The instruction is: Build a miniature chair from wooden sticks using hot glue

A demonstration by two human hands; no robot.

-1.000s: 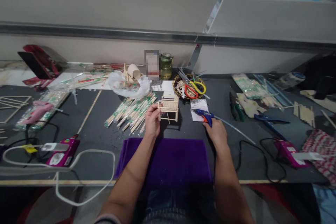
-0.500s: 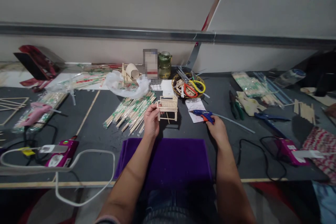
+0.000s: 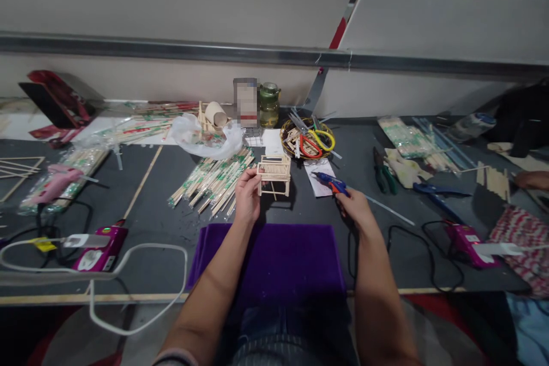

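A person's left hand pinches a small wooden-stick frame model on the grey workbench, while the right hand closes around a blue glue gun.

Dark grey worktable before me. Purple velvet cloth flat at near edge, between my arms. Beyond it, small pale stick-built frame on its legs, my left hand gripping one end. Left of frame: fanned heap of cellophane-wrapped bamboo sticks. Right of frame: white paper sheet, round woven basket behind it. Far left: pink glue gun, magenta plastic box. Right side: green-handled pliers, blue-handled cutters.
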